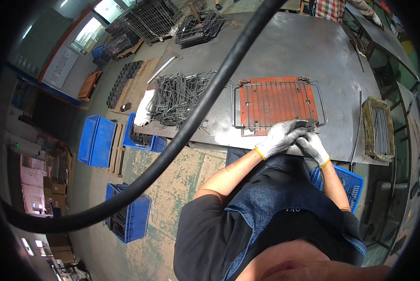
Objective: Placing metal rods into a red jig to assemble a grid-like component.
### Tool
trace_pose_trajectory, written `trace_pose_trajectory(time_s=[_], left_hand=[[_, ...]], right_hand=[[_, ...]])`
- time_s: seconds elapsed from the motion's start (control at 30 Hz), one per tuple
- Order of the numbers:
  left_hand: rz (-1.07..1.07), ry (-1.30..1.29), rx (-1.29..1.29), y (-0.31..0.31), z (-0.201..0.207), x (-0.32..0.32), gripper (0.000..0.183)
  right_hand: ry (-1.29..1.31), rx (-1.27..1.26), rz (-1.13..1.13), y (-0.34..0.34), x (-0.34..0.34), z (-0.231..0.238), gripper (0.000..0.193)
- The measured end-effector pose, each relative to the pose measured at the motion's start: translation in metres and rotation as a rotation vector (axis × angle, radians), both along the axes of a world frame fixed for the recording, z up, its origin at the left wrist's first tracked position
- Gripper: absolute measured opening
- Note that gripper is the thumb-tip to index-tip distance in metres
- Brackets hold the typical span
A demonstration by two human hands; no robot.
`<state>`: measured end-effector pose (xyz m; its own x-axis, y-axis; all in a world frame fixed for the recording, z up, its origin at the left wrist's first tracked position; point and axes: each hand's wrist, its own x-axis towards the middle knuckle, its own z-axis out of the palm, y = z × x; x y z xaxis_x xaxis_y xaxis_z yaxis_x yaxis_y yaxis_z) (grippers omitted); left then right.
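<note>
Both gloved hands meet over the near right corner of the orange-red plate (276, 104), which lies flat by the near edge of the metal worktop (308, 47). Left hand (281, 136) is curled around a dark bundle (304, 124) of what look like short thin pieces; too small to count. Right hand (314, 146) sits tight against it, fingers bent, but overlap hides whether it grips too, can't tell. Wire frame (233, 107) lies across the plate, end loops sticking out past its left and right edges. Loose heap of dark rods (177, 99) near the worktop's left edge, white cloth (145, 107) beside it. Open box (369, 129) of straight rods at the near right corner, one long thin rod (358, 124) just left of it. Stacked wire frames (199, 29) at the far left corner. Blue basket (353, 185) below the near edge, right side.
</note>
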<state>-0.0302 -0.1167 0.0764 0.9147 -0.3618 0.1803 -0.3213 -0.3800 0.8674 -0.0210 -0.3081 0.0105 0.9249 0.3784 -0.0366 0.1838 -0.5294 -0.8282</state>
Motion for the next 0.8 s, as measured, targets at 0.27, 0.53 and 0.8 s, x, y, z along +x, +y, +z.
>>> trace_pose_trajectory(time_s=[0.27,0.53,0.8], left_hand=[[0.007,-0.005,0.0,-0.008,0.015,0.002,0.037],[-0.037,0.067,0.049,-0.005,0.008,-0.002,0.036],[-0.215,0.004,-0.111,-0.005,-0.012,-0.006,0.026]], right_hand=[[0.013,-0.068,0.02,-0.008,0.008,-0.003,0.035],[0.02,0.073,0.082,-0.004,0.002,-0.022,0.04],[-0.382,0.132,0.201,-0.018,-0.012,-0.054,0.036]])
